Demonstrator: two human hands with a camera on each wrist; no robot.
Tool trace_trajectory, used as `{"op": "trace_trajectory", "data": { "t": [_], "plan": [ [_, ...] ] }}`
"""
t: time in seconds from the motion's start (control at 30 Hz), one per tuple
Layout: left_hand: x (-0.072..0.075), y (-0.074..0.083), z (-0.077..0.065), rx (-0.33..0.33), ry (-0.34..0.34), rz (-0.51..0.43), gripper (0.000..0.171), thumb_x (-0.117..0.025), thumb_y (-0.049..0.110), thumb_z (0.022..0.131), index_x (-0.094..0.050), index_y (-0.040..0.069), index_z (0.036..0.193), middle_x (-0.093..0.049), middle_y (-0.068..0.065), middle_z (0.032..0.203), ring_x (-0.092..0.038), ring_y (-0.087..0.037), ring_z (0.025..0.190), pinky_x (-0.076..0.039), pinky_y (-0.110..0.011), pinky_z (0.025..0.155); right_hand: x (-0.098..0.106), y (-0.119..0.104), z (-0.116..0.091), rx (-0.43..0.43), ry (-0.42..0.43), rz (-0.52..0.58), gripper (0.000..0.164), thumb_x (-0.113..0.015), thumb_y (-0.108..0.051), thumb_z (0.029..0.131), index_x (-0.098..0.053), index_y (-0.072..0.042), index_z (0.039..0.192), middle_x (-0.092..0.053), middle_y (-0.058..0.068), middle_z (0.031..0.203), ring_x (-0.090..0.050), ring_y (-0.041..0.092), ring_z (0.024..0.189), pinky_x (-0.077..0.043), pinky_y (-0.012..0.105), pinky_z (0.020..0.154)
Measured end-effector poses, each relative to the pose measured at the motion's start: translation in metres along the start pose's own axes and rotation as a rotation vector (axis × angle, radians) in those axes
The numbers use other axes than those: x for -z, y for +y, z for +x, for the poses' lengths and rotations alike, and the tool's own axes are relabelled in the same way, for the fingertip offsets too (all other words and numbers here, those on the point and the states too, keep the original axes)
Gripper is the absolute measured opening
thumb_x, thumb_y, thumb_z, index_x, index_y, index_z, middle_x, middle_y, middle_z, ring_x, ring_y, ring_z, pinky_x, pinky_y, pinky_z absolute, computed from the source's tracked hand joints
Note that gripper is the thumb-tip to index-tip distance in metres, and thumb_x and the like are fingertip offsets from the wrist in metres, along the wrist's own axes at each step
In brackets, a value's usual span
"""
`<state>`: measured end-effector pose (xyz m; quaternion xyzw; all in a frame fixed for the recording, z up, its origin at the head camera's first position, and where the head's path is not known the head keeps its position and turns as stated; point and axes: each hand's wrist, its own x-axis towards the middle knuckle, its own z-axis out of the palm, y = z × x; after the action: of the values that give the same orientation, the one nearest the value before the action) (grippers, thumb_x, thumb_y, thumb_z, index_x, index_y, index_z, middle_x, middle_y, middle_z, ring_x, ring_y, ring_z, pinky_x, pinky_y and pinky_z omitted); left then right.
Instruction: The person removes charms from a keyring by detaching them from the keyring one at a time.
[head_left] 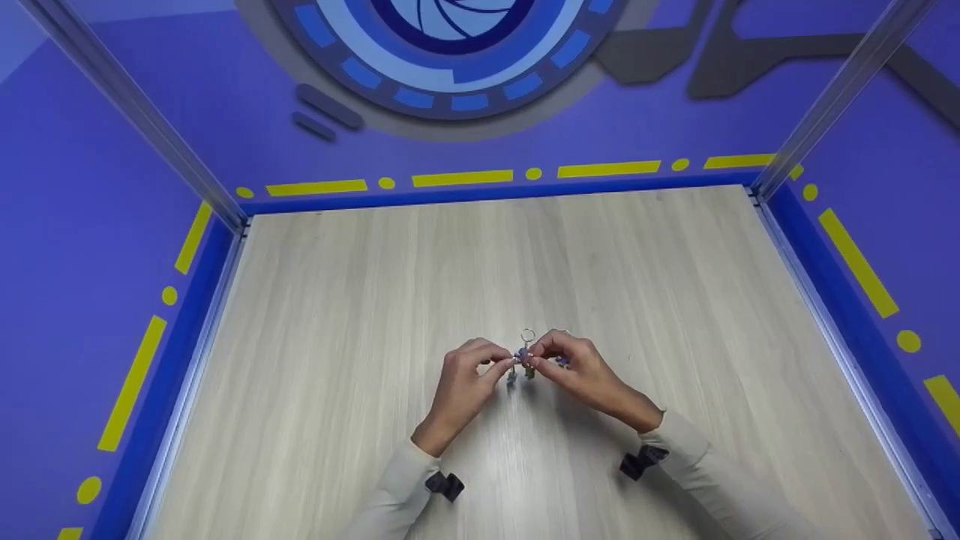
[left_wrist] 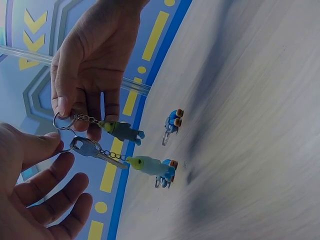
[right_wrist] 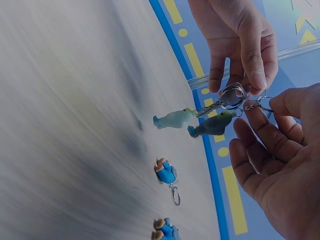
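Observation:
My left hand [head_left: 469,375] pinches a metal key ring carrying a silver key [left_wrist: 87,147] and, on a short chain, a small pale blue-green figurine [left_wrist: 146,164] with a yellow-green head. Between thumb and finger, my right hand [head_left: 589,371] pinches another split ring [left_wrist: 59,120], from which a darker figurine [left_wrist: 120,131] hangs by its chain. Both rings overlap where the fingertips of the two hands meet, and the figurines dangle just below. Beyond them on the table lie two blue figurine keychains, one [right_wrist: 166,171] with its ring showing, the other [left_wrist: 174,121] partly covered by my right hand in the head view.
The pale wood-grain table [head_left: 360,300] spreads around both hands. Blue panels with yellow dashes [head_left: 463,178] border it at the back and sides, and metal posts [head_left: 840,90] stand at the rear corners. Each sleeve bears a black wrist mount [head_left: 445,486].

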<state>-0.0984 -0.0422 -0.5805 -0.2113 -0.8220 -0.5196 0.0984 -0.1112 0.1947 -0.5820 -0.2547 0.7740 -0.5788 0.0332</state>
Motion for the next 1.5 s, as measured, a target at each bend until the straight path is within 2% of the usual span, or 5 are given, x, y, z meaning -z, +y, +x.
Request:
{"op": "trace_trajectory", "data": {
  "t": [0.2,0.5,0.83,1.1,1.5],
  "plan": [
    [-0.002,-0.003,-0.001,-0.001,0.033,-0.001,0.006,-0.085,0.004,0.096,-0.085,0.010,0.095,-0.079,0.006,0.090,-0.071,-0.011,0.086,-0.060,-0.048,0.076,0.000,0.004,-0.001,0.005,0.015,-0.008,0.003,-0.075,-0.001,0.104,-0.073,-0.003,0.102,-0.079,0.007,0.109,-0.075,0.018,0.102,-0.063,0.036,0.093],
    [-0.003,-0.005,-0.003,0.040,0.075,-0.125,0.015,-0.084,-0.001,0.095,-0.086,0.013,0.097,-0.080,0.009,0.092,-0.073,-0.011,0.086,-0.064,-0.037,0.079,-0.006,0.010,-0.005,0.031,0.012,-0.045,0.007,-0.072,0.006,0.101,-0.072,0.000,0.103,-0.079,0.008,0.102,-0.075,0.020,0.098,-0.062,0.033,0.090],
    [-0.003,-0.008,-0.004,0.182,-0.025,-0.147,0.004,-0.080,0.005,0.100,-0.083,0.004,0.101,-0.081,-0.002,0.098,-0.074,-0.013,0.092,-0.063,-0.035,0.084,-0.008,0.009,-0.006,0.018,0.029,-0.035,0.009,-0.073,0.004,0.101,-0.073,-0.003,0.105,-0.080,0.010,0.101,-0.076,0.023,0.097,-0.062,0.035,0.096],
    [-0.004,-0.008,-0.003,0.139,-0.041,-0.091,0.007,-0.079,-0.001,0.097,-0.083,0.004,0.100,-0.081,-0.007,0.098,-0.073,-0.015,0.090,-0.064,-0.048,0.083,-0.006,0.008,-0.005,0.008,0.020,-0.038,0.005,-0.074,0.002,0.102,-0.072,0.003,0.106,-0.079,0.010,0.103,-0.075,0.017,0.100,-0.063,0.036,0.096],
    [-0.004,-0.006,-0.002,0.086,-0.039,-0.018,0.006,-0.081,0.001,0.098,-0.083,0.006,0.099,-0.079,0.001,0.094,-0.073,-0.012,0.088,-0.064,-0.051,0.081,-0.006,0.007,-0.006,0.020,0.010,-0.052,0.005,-0.074,0.000,0.104,-0.073,-0.003,0.108,-0.079,0.008,0.104,-0.076,0.024,0.100,-0.062,0.037,0.095]
  ]
}}
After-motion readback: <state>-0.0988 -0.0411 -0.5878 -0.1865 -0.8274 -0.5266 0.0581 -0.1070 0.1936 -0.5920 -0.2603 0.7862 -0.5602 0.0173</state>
